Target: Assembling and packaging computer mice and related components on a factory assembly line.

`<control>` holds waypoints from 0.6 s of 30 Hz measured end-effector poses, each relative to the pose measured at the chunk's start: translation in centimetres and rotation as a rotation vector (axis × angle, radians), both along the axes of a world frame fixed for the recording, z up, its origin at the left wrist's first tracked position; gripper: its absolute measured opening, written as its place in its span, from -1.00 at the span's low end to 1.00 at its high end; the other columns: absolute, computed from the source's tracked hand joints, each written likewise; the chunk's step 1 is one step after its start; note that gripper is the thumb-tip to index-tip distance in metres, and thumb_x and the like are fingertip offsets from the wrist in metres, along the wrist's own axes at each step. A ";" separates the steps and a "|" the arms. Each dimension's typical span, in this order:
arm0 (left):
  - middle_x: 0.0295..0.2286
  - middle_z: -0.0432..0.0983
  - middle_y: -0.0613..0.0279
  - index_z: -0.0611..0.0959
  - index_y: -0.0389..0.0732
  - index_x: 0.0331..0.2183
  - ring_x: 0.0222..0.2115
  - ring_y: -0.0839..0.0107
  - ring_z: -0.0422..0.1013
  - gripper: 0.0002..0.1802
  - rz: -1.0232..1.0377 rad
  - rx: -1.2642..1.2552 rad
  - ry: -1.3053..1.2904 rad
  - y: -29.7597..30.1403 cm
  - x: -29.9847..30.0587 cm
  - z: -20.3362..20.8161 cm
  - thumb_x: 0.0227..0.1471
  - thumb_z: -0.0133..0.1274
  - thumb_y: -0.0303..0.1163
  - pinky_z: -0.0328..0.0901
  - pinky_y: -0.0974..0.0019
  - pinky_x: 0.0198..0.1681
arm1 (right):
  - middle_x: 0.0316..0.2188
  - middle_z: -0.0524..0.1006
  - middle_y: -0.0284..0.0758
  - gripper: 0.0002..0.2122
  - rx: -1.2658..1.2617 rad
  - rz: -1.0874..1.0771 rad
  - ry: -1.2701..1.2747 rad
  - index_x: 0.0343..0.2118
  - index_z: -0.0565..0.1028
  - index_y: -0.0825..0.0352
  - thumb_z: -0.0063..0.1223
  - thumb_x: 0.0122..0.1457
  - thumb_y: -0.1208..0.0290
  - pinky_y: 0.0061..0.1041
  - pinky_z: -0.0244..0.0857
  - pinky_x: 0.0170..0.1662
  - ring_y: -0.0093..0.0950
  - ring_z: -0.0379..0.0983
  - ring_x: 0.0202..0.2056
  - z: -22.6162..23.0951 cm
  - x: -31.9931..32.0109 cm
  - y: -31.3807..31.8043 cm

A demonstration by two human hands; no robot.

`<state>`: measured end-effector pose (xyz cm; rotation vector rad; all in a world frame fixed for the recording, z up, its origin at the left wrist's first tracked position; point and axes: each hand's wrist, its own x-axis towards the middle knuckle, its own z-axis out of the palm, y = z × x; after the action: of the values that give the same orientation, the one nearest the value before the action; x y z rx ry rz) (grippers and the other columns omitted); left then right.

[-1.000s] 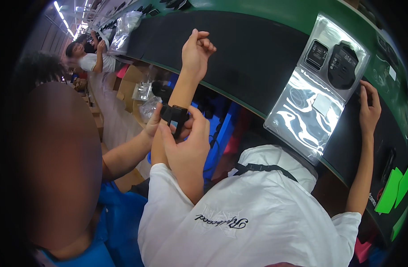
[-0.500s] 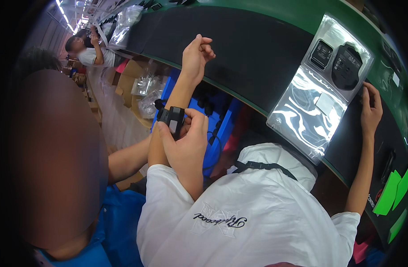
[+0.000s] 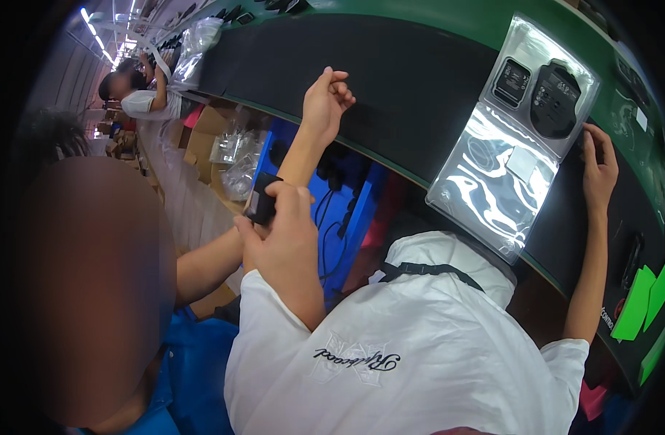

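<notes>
My left hand (image 3: 328,105) hangs over the bench's front edge, palm inward, fingers loosely curled with gaps between them and nothing held. On my left forearm sits a small black box-like device (image 3: 263,199). A co-worker's hand (image 3: 289,246) grips it from between my arm and body, hiding part of my forearm. My right hand (image 3: 601,167) rests on the bench, fingers loosely spread, beside the edge of a clear plastic clamshell pack (image 3: 463,170). In its far half lie a large black contoured device (image 3: 555,101) and a smaller black square unit (image 3: 511,83).
The bench (image 3: 390,80) has a black mat and green edge. Below it stand a blue bin (image 3: 354,239) with black cables and a cardboard box (image 3: 202,138) of plastic bags. A co-worker in blue (image 3: 195,370) is close at left. Green cards (image 3: 632,304) lie at right.
The co-worker's hand and the black device have shifted left and turned on my forearm, hiding more of it. My two hands stay nearly where they were; the view has tilted slightly.
</notes>
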<state>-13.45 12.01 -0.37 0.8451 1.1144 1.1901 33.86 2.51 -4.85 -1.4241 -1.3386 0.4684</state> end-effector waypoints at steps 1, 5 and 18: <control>-0.60 0.32 0.39 0.51 -0.21 -0.32 -0.51 0.49 0.31 -0.67 -0.022 -0.001 -0.005 0.0 0.3 -0.2 0.30 -0.20 -0.17 0.29 0.33 -0.30 | -0.33 0.53 -0.48 -0.81 -0.008 -0.007 0.003 -0.11 0.55 0.29 0.02 0.28 0.39 -0.71 0.23 -0.33 -0.73 0.38 -0.36 -0.1 0.1 0.0; -0.62 0.34 0.36 0.52 -0.22 -0.31 -0.52 0.49 0.32 -0.66 -0.095 -0.012 -0.016 -1.0 1.1 -0.5 0.30 -0.19 -0.16 0.30 0.34 -0.31 | -0.35 0.52 -0.48 -0.81 -0.006 -0.007 -0.013 -0.11 0.55 0.29 0.02 0.28 0.40 -0.70 0.23 -0.33 -0.73 0.38 -0.37 0.0 -0.1 0.0; -0.62 0.40 0.37 0.61 -0.27 -0.39 -0.56 0.56 0.36 -0.59 -0.138 0.152 0.438 -1.4 2.2 0.5 0.28 -0.16 -0.17 0.32 0.44 -0.38 | -0.37 0.52 -0.50 -0.83 -0.010 -0.002 -0.002 -0.12 0.55 0.29 0.01 0.27 0.42 -0.72 0.22 -0.32 -0.75 0.36 -0.38 0.2 -0.3 -0.2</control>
<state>-11.22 10.66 0.15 1.3230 1.3010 1.0069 33.51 2.31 -4.67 -1.4343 -1.3377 0.4731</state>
